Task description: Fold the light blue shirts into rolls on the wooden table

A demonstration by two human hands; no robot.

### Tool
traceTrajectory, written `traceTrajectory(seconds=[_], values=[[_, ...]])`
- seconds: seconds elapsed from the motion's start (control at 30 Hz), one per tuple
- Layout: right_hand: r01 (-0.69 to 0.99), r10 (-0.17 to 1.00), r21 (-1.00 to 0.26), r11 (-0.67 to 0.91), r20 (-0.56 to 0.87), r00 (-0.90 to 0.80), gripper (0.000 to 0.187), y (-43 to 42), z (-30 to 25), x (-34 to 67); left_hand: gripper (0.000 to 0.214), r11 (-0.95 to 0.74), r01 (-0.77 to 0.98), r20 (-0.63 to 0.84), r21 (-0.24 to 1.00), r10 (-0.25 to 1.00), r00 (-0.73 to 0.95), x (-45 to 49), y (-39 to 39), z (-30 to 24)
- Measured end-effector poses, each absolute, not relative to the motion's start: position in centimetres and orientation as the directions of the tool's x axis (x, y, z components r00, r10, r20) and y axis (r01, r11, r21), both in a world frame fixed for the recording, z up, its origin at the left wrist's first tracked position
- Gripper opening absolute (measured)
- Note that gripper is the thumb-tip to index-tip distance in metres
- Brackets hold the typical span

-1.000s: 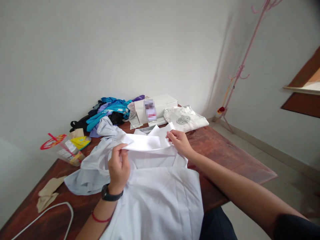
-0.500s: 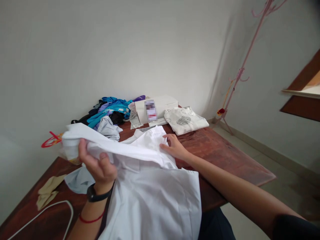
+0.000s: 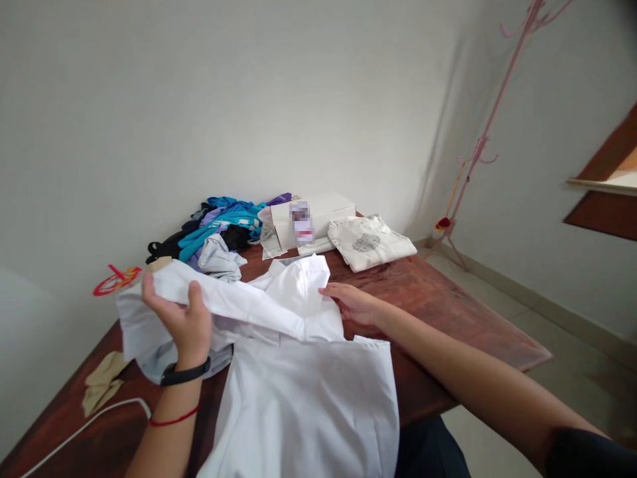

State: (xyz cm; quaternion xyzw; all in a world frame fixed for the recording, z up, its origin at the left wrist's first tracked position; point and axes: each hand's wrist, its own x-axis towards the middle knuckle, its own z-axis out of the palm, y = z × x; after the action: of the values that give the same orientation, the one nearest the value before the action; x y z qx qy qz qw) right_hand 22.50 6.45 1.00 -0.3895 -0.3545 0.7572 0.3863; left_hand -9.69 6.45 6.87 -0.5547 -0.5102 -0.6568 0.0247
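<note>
A white shirt (image 3: 308,392) hangs over the front edge of the wooden table, its upper part lying on the tabletop. My left hand (image 3: 179,315), with a black wristband and a red cord, holds its sleeve raised at the left. The thumb and index finger are apart with cloth between them; the other fingers are hidden. My right hand (image 3: 353,305) grips the shirt's right edge near the top, fingertips at the cloth and the remaining fingers partly hidden.
Behind the shirt are a heap of coloured clothes (image 3: 223,222), a white box (image 3: 328,211) and a folded printed white garment (image 3: 371,242). At the left lie a beige cloth (image 3: 103,382) and a white cable or hanger-like piece (image 3: 89,425). A pink coat stand (image 3: 490,126) stands in the corner.
My left hand has moved up and left with the sleeve, which is now spread further out. My right hand has shifted slightly lower along the shirt's edge.
</note>
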Motion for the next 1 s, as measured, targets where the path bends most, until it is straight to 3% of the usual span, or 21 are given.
traceTrajectory(seconds=[0.1,0.27,0.4,0.53,0.63,0.77,0.9,1.0], values=[[-0.275,0.812,-0.808,-0.521,-0.371,-0.450,0.024,6.3,0.8,22.2,0.084,-0.385,0.629,0.685,0.675,0.644,-0.340,-8.7,6.9,5.3],[-0.326,0.848,-0.818,-0.473,-0.322,-0.422,0.024,5.7,1.2,21.8,0.069,-0.294,0.845,0.648,0.447,0.758,-0.079,-7.0,6.4,3.7],[-0.440,0.884,-0.788,-0.431,-0.269,-0.383,0.025,5.4,1.7,21.5,0.045,-0.273,0.926,0.727,0.261,0.687,-0.003,-6.6,6.0,4.0],[-0.451,0.936,-0.825,-0.340,-0.251,-0.246,0.020,5.4,1.9,21.5,0.037,-0.544,0.810,0.798,0.220,0.578,0.172,-5.8,5.2,4.5],[-0.459,0.980,-0.866,-0.199,-0.161,-0.122,0.018,5.2,2.8,21.9,0.045,-0.712,0.643,0.636,0.281,0.640,0.431,-4.5,4.2,4.2],[-0.454,0.998,-0.890,-0.037,-0.009,-0.064,0.021,4.6,4.8,23.0,0.048,-0.695,0.584,0.311,0.419,0.715,0.626,-2.4,2.9,3.3],[-0.440,0.975,-0.897,0.036,0.128,-0.182,0.027,3.8,5.3,23.2,0.056,-0.617,0.523,0.140,0.589,0.715,0.685,-0.8,1.5,3.1],[-0.404,0.887,-0.911,0.082,0.252,-0.388,0.036,3.0,4.6,22.5,0.067,-0.527,0.376,0.108,0.762,0.675,0.730,-0.3,0.6,3.3]])
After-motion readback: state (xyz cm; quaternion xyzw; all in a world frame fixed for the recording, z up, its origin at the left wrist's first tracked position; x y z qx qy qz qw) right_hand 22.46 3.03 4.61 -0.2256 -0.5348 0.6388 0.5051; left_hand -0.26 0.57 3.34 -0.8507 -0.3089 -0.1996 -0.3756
